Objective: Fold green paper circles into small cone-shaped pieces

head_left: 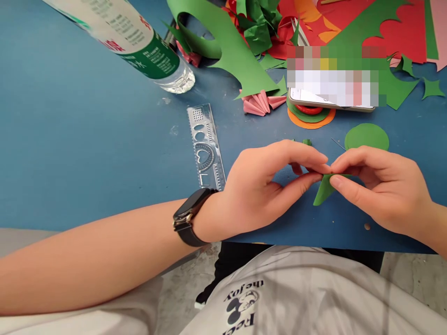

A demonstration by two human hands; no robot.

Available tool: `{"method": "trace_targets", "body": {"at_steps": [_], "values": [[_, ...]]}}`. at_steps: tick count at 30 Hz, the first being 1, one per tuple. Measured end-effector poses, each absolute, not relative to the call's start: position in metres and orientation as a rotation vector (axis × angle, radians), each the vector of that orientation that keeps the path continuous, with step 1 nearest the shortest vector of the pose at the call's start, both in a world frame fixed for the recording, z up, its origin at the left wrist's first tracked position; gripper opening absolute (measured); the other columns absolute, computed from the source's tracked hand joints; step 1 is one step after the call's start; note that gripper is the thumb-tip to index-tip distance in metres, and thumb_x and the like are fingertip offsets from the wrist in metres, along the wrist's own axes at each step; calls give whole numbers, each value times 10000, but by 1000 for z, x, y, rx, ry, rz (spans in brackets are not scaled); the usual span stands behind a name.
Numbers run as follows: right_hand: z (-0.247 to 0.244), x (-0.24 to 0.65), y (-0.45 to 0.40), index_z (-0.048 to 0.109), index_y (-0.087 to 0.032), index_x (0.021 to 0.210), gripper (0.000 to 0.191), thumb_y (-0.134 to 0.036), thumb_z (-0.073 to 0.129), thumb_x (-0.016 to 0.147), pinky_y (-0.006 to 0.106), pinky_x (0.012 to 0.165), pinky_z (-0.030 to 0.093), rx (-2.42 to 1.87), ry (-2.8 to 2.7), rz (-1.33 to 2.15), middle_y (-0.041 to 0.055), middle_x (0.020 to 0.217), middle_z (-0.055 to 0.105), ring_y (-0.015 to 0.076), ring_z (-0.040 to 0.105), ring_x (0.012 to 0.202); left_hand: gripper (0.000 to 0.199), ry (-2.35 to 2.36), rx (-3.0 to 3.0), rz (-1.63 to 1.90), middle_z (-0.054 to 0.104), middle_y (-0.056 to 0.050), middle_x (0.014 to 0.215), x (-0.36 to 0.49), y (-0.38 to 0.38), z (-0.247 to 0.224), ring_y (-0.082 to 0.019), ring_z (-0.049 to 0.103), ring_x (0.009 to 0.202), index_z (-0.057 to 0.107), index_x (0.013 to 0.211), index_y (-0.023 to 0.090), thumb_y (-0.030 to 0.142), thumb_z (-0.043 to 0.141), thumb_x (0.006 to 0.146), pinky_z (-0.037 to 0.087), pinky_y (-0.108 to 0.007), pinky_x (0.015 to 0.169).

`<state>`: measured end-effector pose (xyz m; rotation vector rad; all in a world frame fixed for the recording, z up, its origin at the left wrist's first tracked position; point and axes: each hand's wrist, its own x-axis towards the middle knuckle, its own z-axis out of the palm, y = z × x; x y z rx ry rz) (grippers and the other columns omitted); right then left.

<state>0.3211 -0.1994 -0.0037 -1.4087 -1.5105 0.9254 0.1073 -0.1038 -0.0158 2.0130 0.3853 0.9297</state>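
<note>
A small folded piece of green paper (pixel 324 191) is pinched between both my hands above the table's near edge. My left hand (pixel 268 186), with a black watch on the wrist, grips its upper left edge between thumb and forefinger. From the other side my right hand (pixel 384 186) presses thumb and forefinger on the same piece. Just beyond the right hand lie green paper circles (pixel 366 136) and a thin needle-like piece (pixel 338 144). A small green paper roll (pixel 307 142) sits behind my left fingers. Part of the held paper is hidden by my fingertips.
A clear stencil ruler (pixel 204 144) lies left of my hands. A water bottle (pixel 153 56) stands at the upper left. Pink paper cones (pixel 260 103), a phone (pixel 331 100) on stacked paper circles, and green cut scraps (pixel 240 65) over red sheets (pixel 405 37) fill the back.
</note>
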Motion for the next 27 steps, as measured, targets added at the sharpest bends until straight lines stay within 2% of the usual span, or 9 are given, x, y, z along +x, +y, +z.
{"method": "trace_targets", "body": {"at_steps": [4, 7, 17, 27], "values": [[-2, 322, -197, 759, -277, 884, 82, -248, 738, 958, 344, 710, 612, -1354, -1578, 957, 17, 882, 792, 195, 727, 814, 277, 336, 2079, 937, 855, -38, 1027, 107, -103, -15, -188, 814, 908, 736, 1145, 231, 43, 735, 941, 699, -311, 791], [-1, 322, -195, 769, -291, 917, 118, -198, 709, 956, 361, 713, 598, -1314, -1600, 961, 18, 889, 790, 200, 711, 802, 286, 326, 2009, 986, 844, -52, 1052, 108, -103, -18, -179, 815, 907, 727, 1182, 219, 76, 770, 938, 716, -287, 791], [2, 319, -197, 694, -263, 827, 236, -35, 661, 879, 346, 663, 554, -1268, -1665, 861, 1, 785, 737, 172, 670, 715, 154, 331, 2052, 901, 799, -53, 927, 111, -104, -14, -150, 753, 792, 725, 1021, 184, 94, 798, 920, 683, -267, 752], [3, 317, -196, 700, -262, 833, 212, -71, 663, 916, 331, 608, 539, -1242, -1799, 629, -3, 747, 729, 151, 644, 644, 182, 228, 2131, 901, 792, -45, 927, 111, -101, -14, -146, 753, 814, 711, 1019, 207, 57, 769, 933, 650, -249, 760]]}}
